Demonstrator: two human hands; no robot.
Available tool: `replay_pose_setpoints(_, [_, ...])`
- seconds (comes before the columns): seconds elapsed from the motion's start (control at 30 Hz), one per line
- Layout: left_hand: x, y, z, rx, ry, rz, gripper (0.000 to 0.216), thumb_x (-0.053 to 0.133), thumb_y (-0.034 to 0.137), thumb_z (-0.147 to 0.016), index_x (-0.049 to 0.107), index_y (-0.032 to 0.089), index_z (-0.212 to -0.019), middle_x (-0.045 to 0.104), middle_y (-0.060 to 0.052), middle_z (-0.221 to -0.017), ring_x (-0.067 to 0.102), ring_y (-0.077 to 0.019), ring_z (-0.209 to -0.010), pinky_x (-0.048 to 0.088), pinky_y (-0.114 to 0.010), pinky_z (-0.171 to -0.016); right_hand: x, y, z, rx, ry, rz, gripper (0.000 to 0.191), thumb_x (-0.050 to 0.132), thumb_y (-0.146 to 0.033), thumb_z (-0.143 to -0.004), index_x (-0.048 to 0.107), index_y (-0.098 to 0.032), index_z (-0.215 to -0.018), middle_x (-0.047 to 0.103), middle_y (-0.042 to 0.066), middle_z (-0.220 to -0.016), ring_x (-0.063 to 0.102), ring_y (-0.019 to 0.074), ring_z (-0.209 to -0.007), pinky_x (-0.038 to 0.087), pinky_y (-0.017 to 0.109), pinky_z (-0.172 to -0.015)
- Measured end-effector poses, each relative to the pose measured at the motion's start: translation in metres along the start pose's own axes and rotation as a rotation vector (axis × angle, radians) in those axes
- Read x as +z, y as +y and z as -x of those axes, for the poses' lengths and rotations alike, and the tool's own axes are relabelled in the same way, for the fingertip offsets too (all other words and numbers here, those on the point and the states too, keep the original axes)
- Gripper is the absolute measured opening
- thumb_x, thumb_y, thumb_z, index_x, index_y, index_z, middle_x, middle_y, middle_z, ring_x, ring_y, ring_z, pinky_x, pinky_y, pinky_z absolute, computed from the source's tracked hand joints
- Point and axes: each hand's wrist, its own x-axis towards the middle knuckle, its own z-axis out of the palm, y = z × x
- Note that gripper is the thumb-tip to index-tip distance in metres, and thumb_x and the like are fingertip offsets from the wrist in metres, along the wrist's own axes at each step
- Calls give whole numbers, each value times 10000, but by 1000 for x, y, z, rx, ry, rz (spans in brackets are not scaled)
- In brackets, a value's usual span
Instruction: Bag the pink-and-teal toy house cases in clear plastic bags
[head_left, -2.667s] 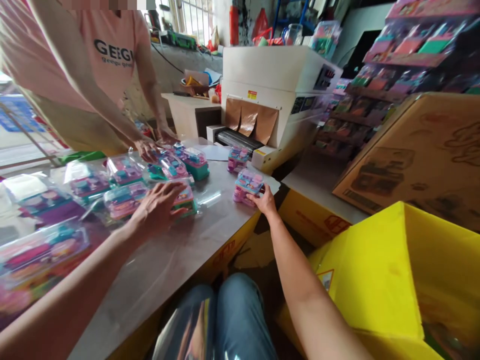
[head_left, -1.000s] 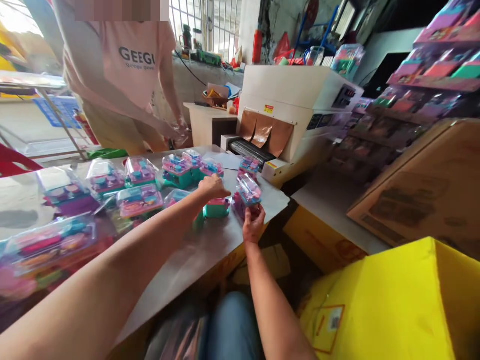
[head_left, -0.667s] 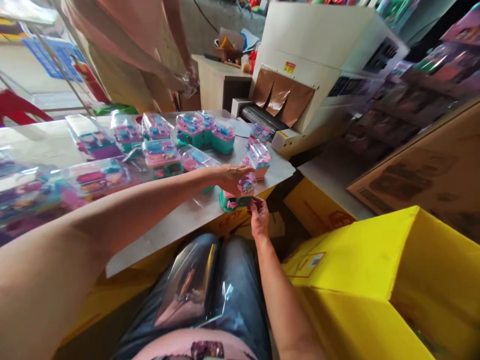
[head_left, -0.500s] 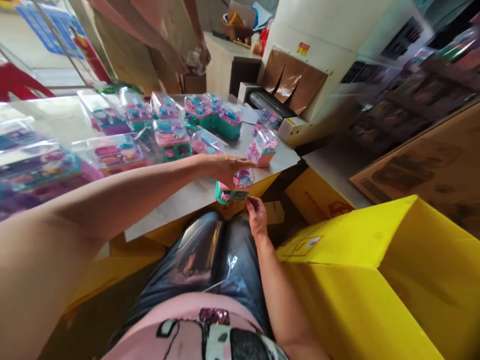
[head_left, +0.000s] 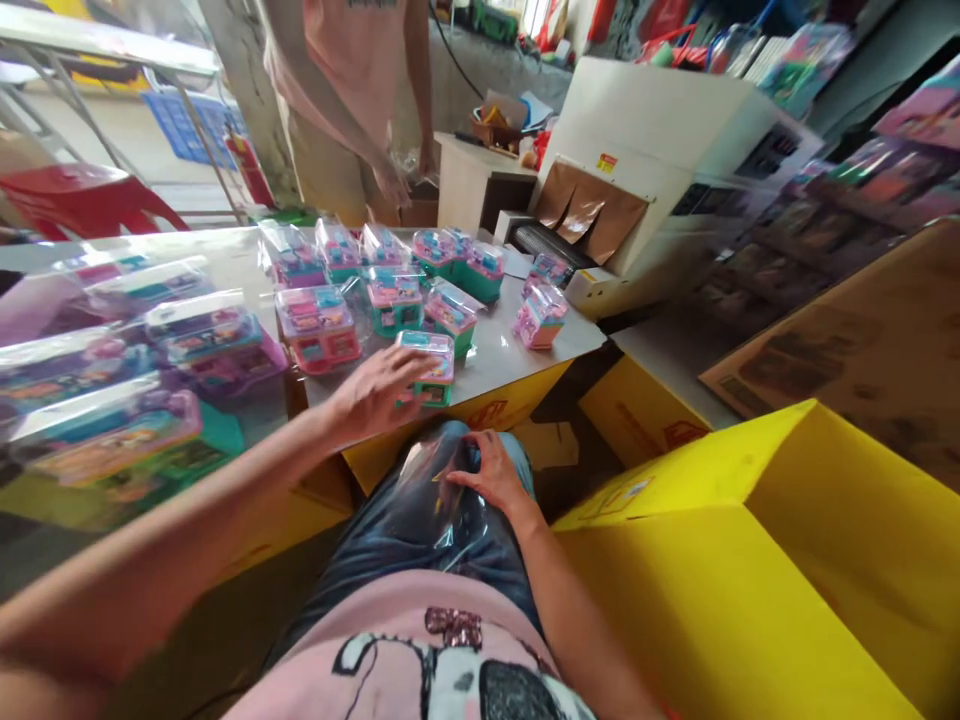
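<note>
My left hand [head_left: 379, 390] is at the table's front edge, fingers stretched out against the left side of a small toy box [head_left: 431, 372] with a teal base and pink top. Whether it touches the box I cannot tell, but it does not grip it. Over my lap is my right hand [head_left: 491, 470], thumb and fingers apart, at the upper edge of a clear plastic bag [head_left: 442, 515] lying on my jeans. Behind the left hand, a pink toy box [head_left: 319, 325] and a teal one [head_left: 395, 300] stand wrapped in clear film.
More wrapped toy boxes [head_left: 214, 335] crowd the table's left side. A machine [head_left: 630, 150] with a roller conveyor [head_left: 544, 243] and brown flaps stands behind. To my right is an open yellow carton [head_left: 675, 500]. Across the table a person [head_left: 352, 90] holds clear plastic.
The teal-based toy box has gone from between my hands to the table edge on the left. My right hand has come off it and moved down to the plastic bag. The view has turned left.
</note>
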Motion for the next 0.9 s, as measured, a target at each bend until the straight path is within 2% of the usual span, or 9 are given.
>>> replay_pose_setpoints(0.07, [26,33,47,-102,-55,53,538,581,324,-919,485,132,-1413,508,-167,-1422,461,-292,-1293,386,-468,-1081,1,-5,11,12,12,79,636,800,-489,-729,554,-212,-1246,569,86,-1163,547,248,-1118,453,405,-1007])
replay_pose_setpoints(0.13, [58,58,92,-171,-194,92,633,589,439,-905,429,211,-1473,418,-158,-1518,403,-367,-1354,388,-548,-1070,1,-13,26,31,-10,168,649,784,-518,-735,552,-212,-1259,573,99,-1177,547,268,-1119,456,426,-994])
replay_pose_setpoints(0.27, [101,74,140,-335,-266,167,680,493,472,-956,251,271,-1558,259,-138,-1612,407,-369,-1378,355,-586,-1102,-5,-32,53,93,-183,386,631,874,-490,-609,644,-190,-1115,614,119,-1137,574,320,-1085,481,439,-932])
replay_pose_setpoints(0.37, [105,70,142,-352,-251,197,643,464,456,-974,244,298,-1558,242,-123,-1621,416,-346,-1383,341,-585,-1119,-12,-44,62,151,-399,504,497,904,-327,-564,706,-201,-1001,669,118,-1096,613,341,-1067,497,409,-874])
replay_pose_setpoints(0.43, [102,68,140,-347,-240,201,612,444,441,-984,260,309,-1552,246,-119,-1620,426,-340,-1378,344,-587,-1118,-17,-47,64,189,-458,509,353,841,-186,-599,735,-225,-934,718,84,-970,670,297,-961,502,346,-802])
replay_pose_setpoints(0.53, [98,68,139,-365,-252,178,574,435,442,-984,309,337,-1534,284,-104,-1609,419,-371,-1378,341,-611,-1109,-27,-43,64,218,-397,412,308,725,-58,-584,752,-251,-823,722,21,-746,688,217,-754,471,271,-667])
replay_pose_setpoints(0.63, [97,68,139,-407,-276,146,549,446,468,-968,374,370,-1503,326,-86,-1593,406,-421,-1373,352,-641,-1085,-51,-36,64,271,-324,304,339,679,-27,-546,749,-242,-799,694,-11,-664,645,173,-653,428,244,-600])
replay_pose_setpoints(0.8, [94,69,135,-430,-327,133,596,543,456,-916,394,393,-1489,323,-73,-1595,377,-437,-1389,335,-646,-1095,-126,-45,70,262,-272,38,175,605,-136,-723,723,-209,-829,666,-18,-672,585,126,-602,398,216,-560])
replay_pose_setpoints(0.9, [87,71,130,-477,-367,118,639,619,408,-858,433,388,-1469,332,-67,-1592,324,-462,-1410,312,-667,-1096,-168,-58,78,205,-154,-126,142,577,-284,-846,701,-216,-844,650,-4,-715,575,134,-625,425,226,-566])
